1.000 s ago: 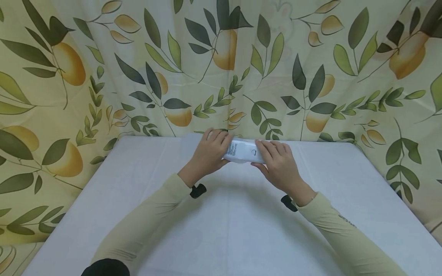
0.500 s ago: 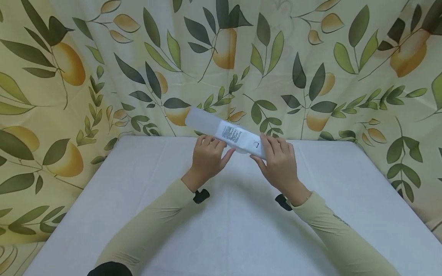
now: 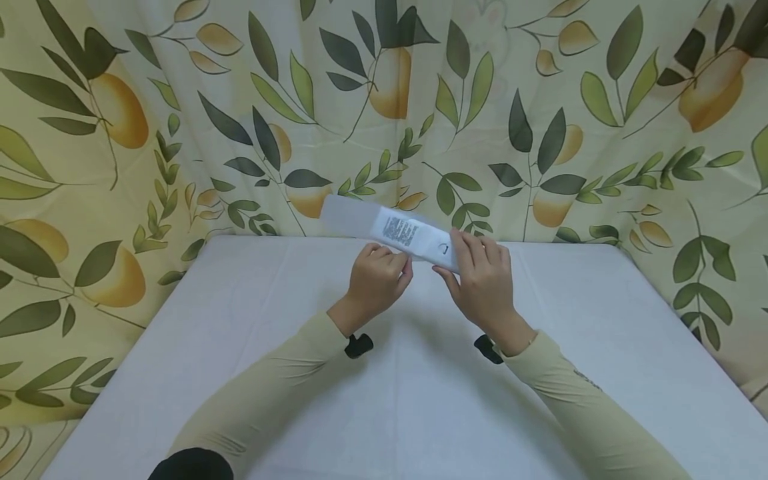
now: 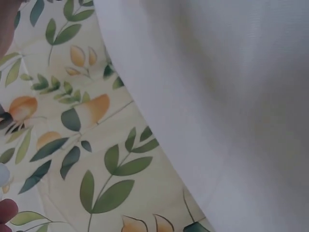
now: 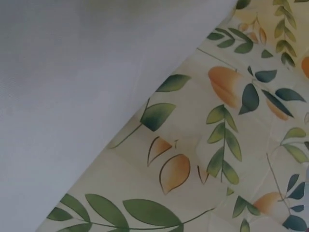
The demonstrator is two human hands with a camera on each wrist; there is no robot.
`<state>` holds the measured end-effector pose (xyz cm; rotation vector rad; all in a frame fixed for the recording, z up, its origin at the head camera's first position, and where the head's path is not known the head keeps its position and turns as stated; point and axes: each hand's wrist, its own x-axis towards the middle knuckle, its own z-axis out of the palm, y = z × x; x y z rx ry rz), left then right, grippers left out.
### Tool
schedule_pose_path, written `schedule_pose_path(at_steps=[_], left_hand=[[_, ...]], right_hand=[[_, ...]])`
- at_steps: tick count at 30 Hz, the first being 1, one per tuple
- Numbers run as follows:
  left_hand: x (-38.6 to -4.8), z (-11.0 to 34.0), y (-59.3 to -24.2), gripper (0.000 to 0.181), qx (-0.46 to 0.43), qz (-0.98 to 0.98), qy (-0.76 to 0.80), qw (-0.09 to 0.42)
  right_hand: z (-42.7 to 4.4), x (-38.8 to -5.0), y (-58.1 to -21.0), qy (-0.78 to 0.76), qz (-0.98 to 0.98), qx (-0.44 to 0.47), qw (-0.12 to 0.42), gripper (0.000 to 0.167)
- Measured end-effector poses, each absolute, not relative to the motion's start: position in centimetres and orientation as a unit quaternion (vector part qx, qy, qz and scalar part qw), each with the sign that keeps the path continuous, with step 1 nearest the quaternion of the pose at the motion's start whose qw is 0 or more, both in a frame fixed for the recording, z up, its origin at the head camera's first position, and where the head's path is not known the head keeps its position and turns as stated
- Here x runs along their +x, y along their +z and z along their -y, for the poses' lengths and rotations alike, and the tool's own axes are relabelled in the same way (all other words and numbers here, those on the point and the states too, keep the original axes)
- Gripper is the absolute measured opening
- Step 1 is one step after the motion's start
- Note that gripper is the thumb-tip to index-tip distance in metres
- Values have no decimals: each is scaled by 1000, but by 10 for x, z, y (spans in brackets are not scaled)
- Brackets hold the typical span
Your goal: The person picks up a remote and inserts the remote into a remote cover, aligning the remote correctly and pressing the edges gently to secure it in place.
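Observation:
A long, narrow white packet (image 3: 414,237) is held above the far part of the table, tilted with its left end higher. Small dark print covers its middle, a small dark mark sits near its right end, and its left end looks translucent. My right hand (image 3: 485,283) grips the right end, fingers over the top and thumb below. My left hand (image 3: 379,279) has curled fingers, with thumb and forefinger pinching at the packet's lower edge; exactly what they pinch is too small to tell. In the left wrist view only fingertips (image 4: 7,211) of the left hand show at the edge.
A white-covered table (image 3: 396,400) lies under both arms. Behind it and at the sides hangs a curtain (image 3: 456,147) printed with leaves and fruit. Each wrist wears a small black camera, on the left wrist (image 3: 359,346) and on the right wrist (image 3: 489,349).
The left hand let go of the packet's left part, moved down and right, and curled its fingers at the lower edge. The packet's left end rose, then dipped slightly. The right hand kept its grip.

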<state>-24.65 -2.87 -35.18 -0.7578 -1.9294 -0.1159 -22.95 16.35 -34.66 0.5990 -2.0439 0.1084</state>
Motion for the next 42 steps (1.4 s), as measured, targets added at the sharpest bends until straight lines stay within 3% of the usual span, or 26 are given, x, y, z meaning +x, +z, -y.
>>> schedule_pose_path(at_steps=[8, 13, 18, 24, 30, 42], left_hand=[[-245, 45, -350, 18, -353, 765, 23, 537], [-246, 57, -337, 23, -310, 759, -17, 572], [-249, 58, -319, 29, -258, 815, -61, 516], [-254, 52, -298, 17, -300, 847, -85, 430], [-255, 48, -297, 14, -331, 831, -120, 430], [-256, 41, -298, 9, -418, 790, -154, 420]], right_hand=[[-172, -236, -346, -9, 822, 282, 496, 70], [-178, -238, -346, -18, 813, 294, 502, 76], [-175, -237, -350, -3, 814, 293, 502, 76], [-170, -237, -350, 2, 794, 325, 513, 61], [-172, -238, -347, 20, 773, 354, 527, 43], [-182, -245, -347, 36, 728, 418, 542, 44]])
